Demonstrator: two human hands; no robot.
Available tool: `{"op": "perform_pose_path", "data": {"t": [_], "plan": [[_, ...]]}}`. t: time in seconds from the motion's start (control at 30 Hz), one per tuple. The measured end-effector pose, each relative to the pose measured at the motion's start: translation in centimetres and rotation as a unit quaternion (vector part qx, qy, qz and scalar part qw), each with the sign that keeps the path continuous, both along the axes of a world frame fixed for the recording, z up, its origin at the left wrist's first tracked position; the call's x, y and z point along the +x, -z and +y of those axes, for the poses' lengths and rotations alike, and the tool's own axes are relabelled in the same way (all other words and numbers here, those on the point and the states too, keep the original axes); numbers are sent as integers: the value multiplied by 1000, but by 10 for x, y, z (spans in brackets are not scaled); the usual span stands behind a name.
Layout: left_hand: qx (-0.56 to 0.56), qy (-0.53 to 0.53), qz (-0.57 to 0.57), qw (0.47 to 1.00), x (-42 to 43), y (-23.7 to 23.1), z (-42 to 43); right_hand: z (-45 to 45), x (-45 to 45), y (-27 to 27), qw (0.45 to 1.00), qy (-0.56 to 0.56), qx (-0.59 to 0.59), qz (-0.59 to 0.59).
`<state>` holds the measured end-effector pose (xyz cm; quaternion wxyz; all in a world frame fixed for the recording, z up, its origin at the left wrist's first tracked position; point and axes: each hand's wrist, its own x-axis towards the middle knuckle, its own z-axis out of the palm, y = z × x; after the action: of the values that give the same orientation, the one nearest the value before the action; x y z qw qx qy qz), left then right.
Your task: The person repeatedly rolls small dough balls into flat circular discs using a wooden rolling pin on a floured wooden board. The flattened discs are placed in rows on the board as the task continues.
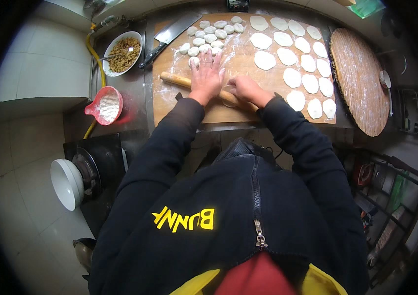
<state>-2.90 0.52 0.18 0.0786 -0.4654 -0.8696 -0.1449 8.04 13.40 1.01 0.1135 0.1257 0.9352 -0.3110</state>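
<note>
My left hand (208, 77) lies palm down with fingers spread, across the wooden rolling pin (175, 79), its fingertips at the floured dough pieces (209, 38). My right hand (247, 89) is curled over the pin's right part; its fingertips are beside the edge of a thin dough round (228, 89), partly hidden under the pin. Whether they pinch it cannot be told. Several rolled dough wrappers (287, 56) lie in rows on the right of the wooden board (201, 112). A cleaver (175, 31) rests across the board's upper left corner.
Left of the board stand a bowl of chopped filling (123, 54) with a utensil and a red bowl of flour (108, 107). A yellow hose (99, 62) runs behind them. A round wooden board (358, 81) leans at the right. White bowls (66, 184) sit by a stove burner, lower left.
</note>
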Motion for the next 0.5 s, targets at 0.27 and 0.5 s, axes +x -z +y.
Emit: {"op": "perform_pose_path", "data": {"t": [0.27, 0.5], "plan": [[-79, 26, -22, 996, 31, -15, -63, 0, 1, -1, 989, 64, -106, -79], [-55, 72, -174, 981, -17, 43, -32, 2, 5, 6, 1000, 1, -21, -4]]}}
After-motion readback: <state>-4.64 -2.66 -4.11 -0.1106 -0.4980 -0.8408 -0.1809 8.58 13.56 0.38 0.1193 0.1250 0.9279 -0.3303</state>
